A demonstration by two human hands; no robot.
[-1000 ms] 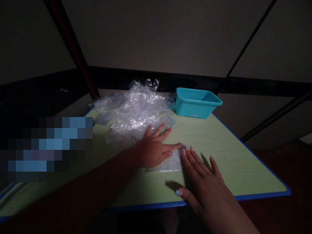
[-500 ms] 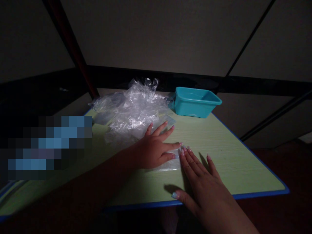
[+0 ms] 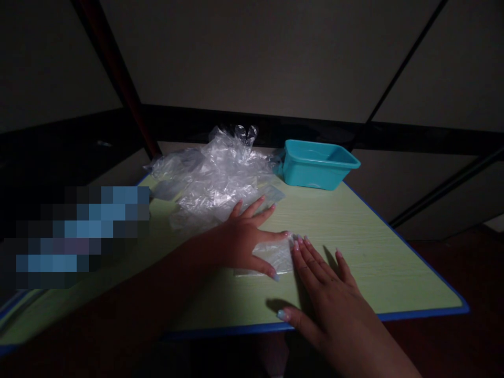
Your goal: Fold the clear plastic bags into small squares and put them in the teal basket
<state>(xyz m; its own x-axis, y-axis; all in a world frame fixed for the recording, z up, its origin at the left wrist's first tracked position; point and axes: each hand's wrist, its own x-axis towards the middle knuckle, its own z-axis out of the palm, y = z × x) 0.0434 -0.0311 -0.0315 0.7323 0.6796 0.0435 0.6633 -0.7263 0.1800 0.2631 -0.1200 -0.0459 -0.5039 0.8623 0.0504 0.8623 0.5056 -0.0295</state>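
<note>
"On our wood-grained desk (image 3: 362,262), what lies flat?"
"Clear, creased film (image 3: 280,255); our left hand (image 3: 243,242) spreads over it, our right hand (image 3: 334,294) lies open alongside, neither gripping."
"Behind?"
"Glossy, crumpled plastic (image 3: 220,170), beside our smooth, tapered turquoise tub (image 3: 309,174)."

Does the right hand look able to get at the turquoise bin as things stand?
Probably yes: green tabletop runs between the right hand and the turquoise bin, with the crumpled plastic lying left of that path.
</note>
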